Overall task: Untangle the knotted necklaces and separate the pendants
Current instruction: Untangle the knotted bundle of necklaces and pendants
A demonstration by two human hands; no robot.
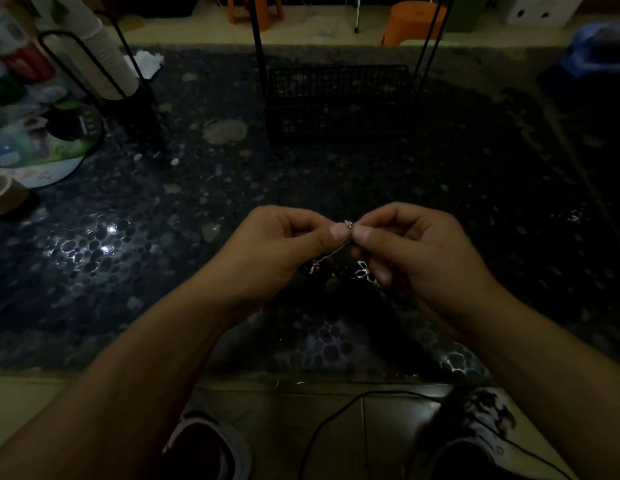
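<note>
Both hands, the left hand [284, 240] and the right hand [416, 244], are pinching the thin silvery knotted necklace chains [347, 226] above the dark pebble-patterned tabletop [135, 244], working the knot loose while small silver pendants [363, 270] are dangling below; next, likely, is easing strands apart gently.

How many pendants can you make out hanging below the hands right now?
2: one small pendant dangling under the left hand, one leaf-shaped pendant by the right hand. The light is dim; more may be hidden.

Wire basket [339, 102] behind both hands, cup stack [107, 57] far left
</note>
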